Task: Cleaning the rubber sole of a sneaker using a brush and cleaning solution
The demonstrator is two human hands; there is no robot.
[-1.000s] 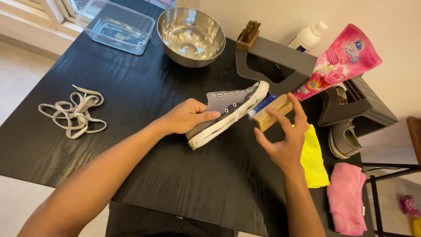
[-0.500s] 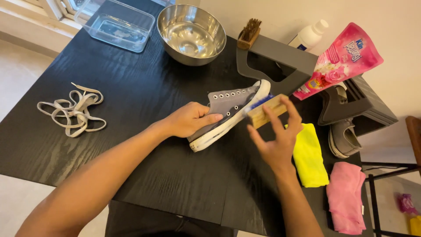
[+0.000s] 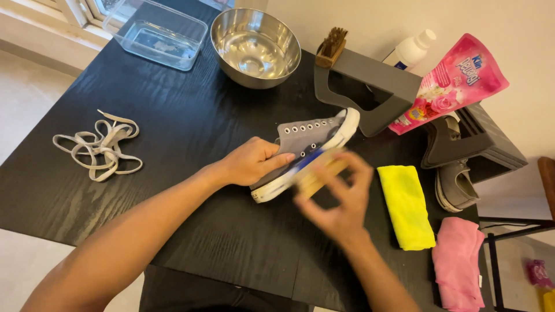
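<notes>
- The work in hand looks like scrubbing a grey sneaker (image 3: 306, 144), and I judge it well under way: the laces (image 3: 98, 145) are already out and lie in a loose heap on the left of the black counter (image 3: 191, 231), and every eyelet on the shoe is bare
- The left hand (image 3: 254, 163) steadies the shoe from its heel side, fingers wrapped over the grey canvas upper
- The right hand (image 3: 338, 199) is blurred; its fingers appear closed around a wooden-backed brush (image 3: 321, 170) with blue bristles, pressed against the white rubber sidewall
- The shoe lies tilted on its side near the middle of the counter, toe towards the dark grey stand (image 3: 370, 86)
- How clean the sidewall is I cannot tell; the white rubber looks fairly bright at the toe
- Probably still left: a second grey sneaker (image 3: 457, 185) sits at the counter's right edge, untouched, and the yellow cloth (image 3: 407, 208) and pink cloth (image 3: 457, 260) lie folded flat
- The steel bowl (image 3: 255, 46) and clear plastic tub (image 3: 153, 34) stand at the far side, well apart from the hands
</notes>
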